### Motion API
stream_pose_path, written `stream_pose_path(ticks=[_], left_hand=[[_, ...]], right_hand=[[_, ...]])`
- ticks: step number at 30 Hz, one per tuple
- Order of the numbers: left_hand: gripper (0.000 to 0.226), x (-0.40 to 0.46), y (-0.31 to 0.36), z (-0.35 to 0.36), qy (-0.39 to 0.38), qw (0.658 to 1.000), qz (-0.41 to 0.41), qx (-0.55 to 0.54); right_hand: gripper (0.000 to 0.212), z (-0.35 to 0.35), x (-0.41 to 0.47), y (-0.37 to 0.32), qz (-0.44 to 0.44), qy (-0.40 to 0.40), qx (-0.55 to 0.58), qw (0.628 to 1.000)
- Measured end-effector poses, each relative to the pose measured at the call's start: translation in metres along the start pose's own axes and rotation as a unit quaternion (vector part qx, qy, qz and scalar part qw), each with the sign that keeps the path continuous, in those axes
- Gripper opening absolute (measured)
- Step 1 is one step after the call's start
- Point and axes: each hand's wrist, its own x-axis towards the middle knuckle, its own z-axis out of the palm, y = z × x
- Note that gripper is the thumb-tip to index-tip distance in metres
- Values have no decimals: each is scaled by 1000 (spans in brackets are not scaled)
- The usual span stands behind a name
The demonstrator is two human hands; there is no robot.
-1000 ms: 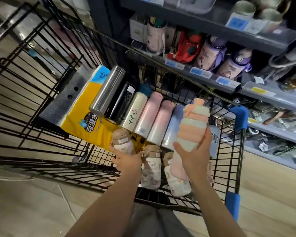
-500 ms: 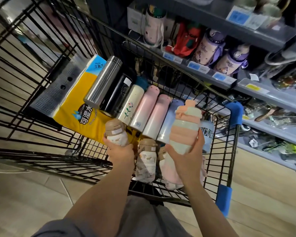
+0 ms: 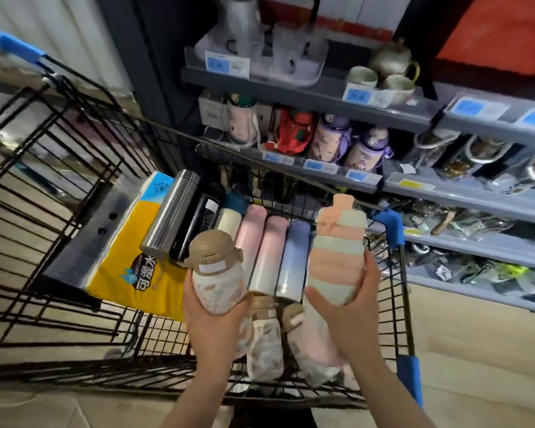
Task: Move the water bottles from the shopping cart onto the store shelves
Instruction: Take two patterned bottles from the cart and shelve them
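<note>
My left hand point(image 3: 215, 322) grips a squat floral bottle with a tan lid point(image 3: 215, 273), held above the black wire shopping cart point(image 3: 396, 307). My right hand point(image 3: 351, 316) grips a tall bottle striped in peach and pale green point(image 3: 337, 254), also lifted over the cart. Lying side by side in the basket are a steel flask point(image 3: 170, 214), a black one point(image 3: 198, 223), a white one point(image 3: 227, 219), two pink ones point(image 3: 264, 248) and a blue one point(image 3: 292, 257). Two more floral bottles point(image 3: 264, 341) lie under my hands. The grey store shelves point(image 3: 322, 171) rise behind the cart.
A yellow tissue pack point(image 3: 136, 267) lies at the cart's left. On the shelves stand purple bottles point(image 3: 349, 146), a red pouch point(image 3: 294, 131), a pink bottle point(image 3: 241, 122), cups and a teapot point(image 3: 389, 66), with price tags along the edges. Lower shelves hold small packaged goods.
My left hand has lifted the tan-lidded floral bottle up out of the basket. The striped bottle stays raised in my right hand. My view has tilted up toward the shelves.
</note>
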Motion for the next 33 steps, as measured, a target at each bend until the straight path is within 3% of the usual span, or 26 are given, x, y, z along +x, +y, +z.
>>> stream_pose_path(ticks=[10, 15, 24, 27, 33], left_hand=[[107, -61, 63, 48, -194, 971, 117, -75], [104, -115, 84, 79, -234, 957, 160, -62], [102, -272, 53, 182, -307, 941, 135, -48], [89, -321, 53, 228, -352, 925, 131, -56], [92, -396, 56, 307, -430, 897, 82, -68]], right_hand=[[101, -81, -29, -9, -20, 101, 11, 995], [95, -152, -51, 2, -11, 157, 50, 986], [97, -331, -98, 82, 30, 209, 84, 974], [97, -400, -104, 107, 30, 224, 79, 971], [103, -503, -107, 130, 29, 316, 88, 944]])
